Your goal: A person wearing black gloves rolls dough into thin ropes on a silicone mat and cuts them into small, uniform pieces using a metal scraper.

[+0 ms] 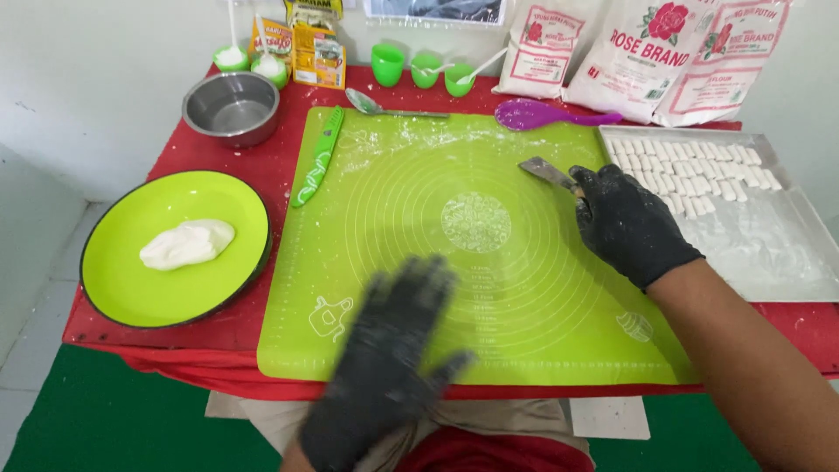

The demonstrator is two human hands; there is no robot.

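Note:
My right hand [631,225], in a floured black glove, grips a small knife [544,170] whose blade points up and left over the green silicone mat [489,288]. My left hand [389,354], also black-gloved and blurred, hovers flat with fingers spread over the mat's near edge, holding nothing. A lump of white dough [187,243] lies on the round green plate [131,297] at the left. Several small cut dough pieces [690,170] sit in rows on the floured metal tray [786,262] at the right.
A steel bowl [232,107], a green-handled knife [318,156], a metal spoon [371,103], a purple spoon [546,114], green cups [423,66] and white flour bags [651,57] stand along the back of the red table [262,162]. A white wall rises behind.

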